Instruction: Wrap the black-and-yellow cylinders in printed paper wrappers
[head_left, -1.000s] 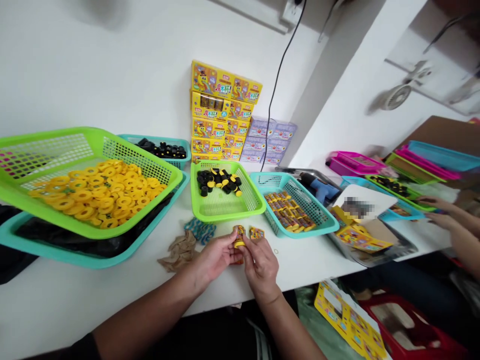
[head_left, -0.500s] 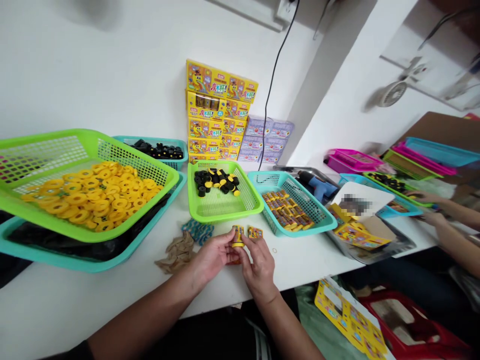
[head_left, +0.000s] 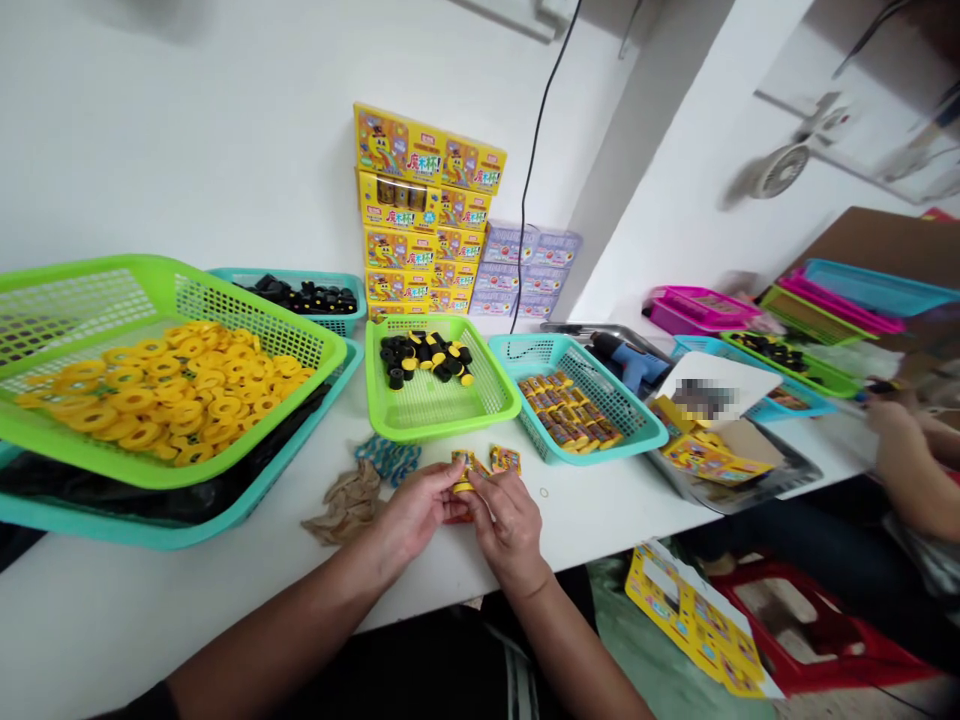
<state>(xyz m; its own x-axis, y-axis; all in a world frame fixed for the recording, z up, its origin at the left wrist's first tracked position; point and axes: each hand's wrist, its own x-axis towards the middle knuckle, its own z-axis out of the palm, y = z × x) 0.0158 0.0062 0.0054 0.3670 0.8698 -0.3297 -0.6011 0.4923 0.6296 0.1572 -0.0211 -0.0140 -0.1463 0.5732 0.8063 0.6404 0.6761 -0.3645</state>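
Note:
My left hand (head_left: 420,510) is closed around a small cylinder (head_left: 463,486) with a yellow base and a colourful printed wrap. The fingers of my right hand (head_left: 508,520) are pinched together against its right side, partly hiding it. Just beyond my right fingers, small printed yellow labels (head_left: 506,458) lie on the white table. Something orange-red shows under my hands, mostly covered. To the left of my left hand are a crumpled brown cloth (head_left: 352,500) and a blue patterned cloth (head_left: 388,458).
A green basket (head_left: 442,425) holds black-and-yellow cylinders; a teal basket (head_left: 637,437) holds wrapped ones. Yellow rings (head_left: 187,390) fill a large green basket at left. Yellow boxes (head_left: 401,195) are stacked by the wall. At right, a metal tray (head_left: 795,475) and a co-worker's arm (head_left: 907,460).
The view has shifted slightly. The cylinder tips over a little and my right fingers have moved up and across it, covering more of it. The co-worker's hands have moved.

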